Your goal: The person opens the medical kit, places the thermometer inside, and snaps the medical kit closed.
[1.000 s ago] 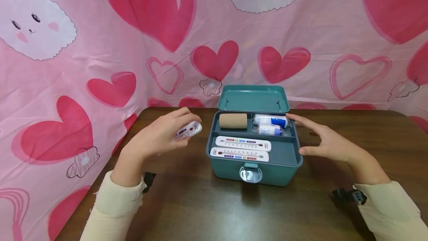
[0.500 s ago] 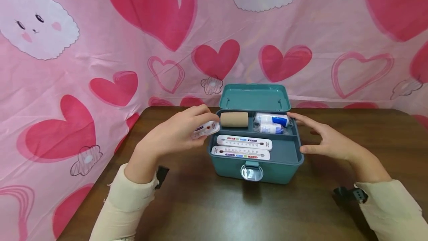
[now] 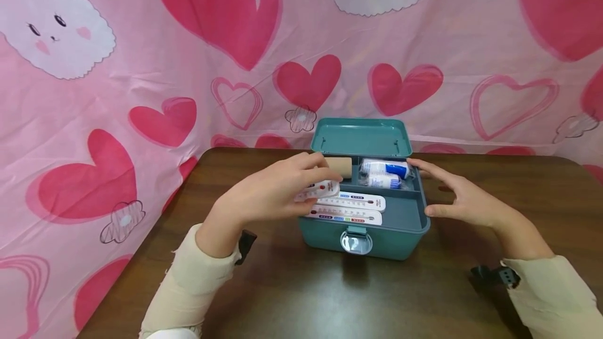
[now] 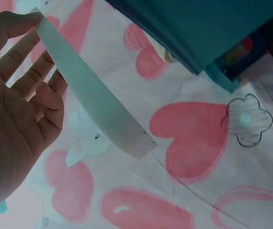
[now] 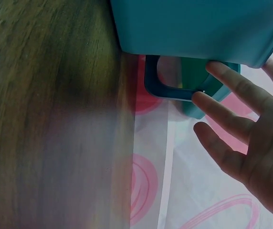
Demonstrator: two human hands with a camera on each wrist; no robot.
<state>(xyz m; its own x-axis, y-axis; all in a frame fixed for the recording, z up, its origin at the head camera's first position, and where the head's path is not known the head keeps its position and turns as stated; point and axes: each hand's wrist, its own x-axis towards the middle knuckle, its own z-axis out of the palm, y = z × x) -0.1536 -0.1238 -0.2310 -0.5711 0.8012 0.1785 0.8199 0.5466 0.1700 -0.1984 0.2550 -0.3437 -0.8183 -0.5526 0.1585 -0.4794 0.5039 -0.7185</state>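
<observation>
My left hand point(image 3: 270, 187) pinches a white strip thermometer point(image 3: 326, 189) above the left part of the open teal box point(image 3: 325, 236). In the left wrist view the thermometer's plain side point(image 4: 86, 88) shows, one end between thumb and fingers. Two similar thermometers lie side by side in the front compartment, a rear one point(image 3: 372, 202) and a front one point(image 3: 350, 216), their left ends hidden behind the hand. My right hand point(image 3: 464, 200) is at the box's right wall, fingers spread, thumb and fingertip right at the rim. The right wrist view shows straight fingers point(image 5: 229, 112) beside the box wall point(image 5: 189, 28).
A tan roll point(image 3: 343, 167), partly covered by the left hand, lies in the back left compartment. Plastic-wrapped white and blue rolls point(image 3: 382, 180) fill the back right one. The lid point(image 3: 361, 136) is tipped back. A clear latch point(image 3: 356, 244) hangs in front over the brown table point(image 3: 301, 292).
My left hand has carried the thermometer rightward from beside the box to over its left part, covering part of the tan roll. The right hand stays at the box's right edge.
</observation>
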